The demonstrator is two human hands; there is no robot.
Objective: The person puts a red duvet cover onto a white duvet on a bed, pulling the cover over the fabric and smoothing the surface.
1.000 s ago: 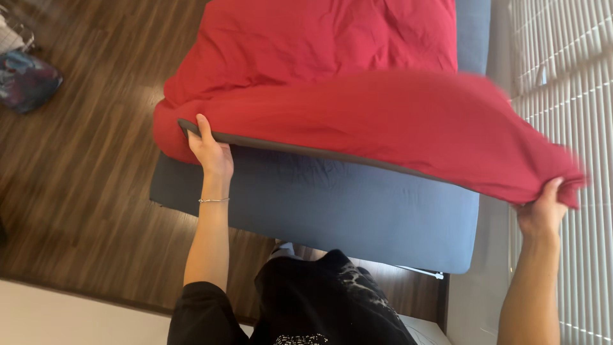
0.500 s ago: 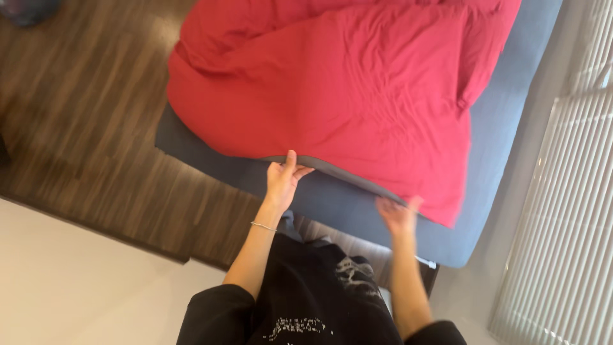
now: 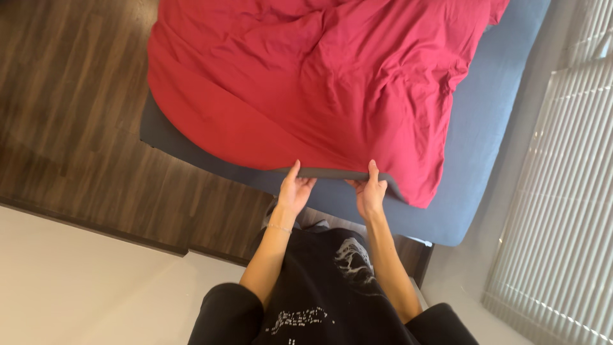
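The blanket lies on the mattress, covering most of it. Both hands grip the blanket's near edge: left hand left of right hand. Floorboards lie left of the mattress, window blinds right.

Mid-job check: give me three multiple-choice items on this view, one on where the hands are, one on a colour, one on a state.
1. Where are both hands?
A. On the near edge of the blanket
B. On the window blinds
C. Flat on the floor

2. What colour is the blanket's top side?
A. Green
B. Red
C. White

3. How does the blanket lie?
A. Rolled into a tight bundle
B. Hanging from the blinds
C. Spread over the bed, wrinkled

Answers:
1 A: the left hand and right hand both grip the near edge of the blanket.
2 B: its top is red, with a grey underside at the held edge.
3 C: it covers most of the blue mattress, with creases.
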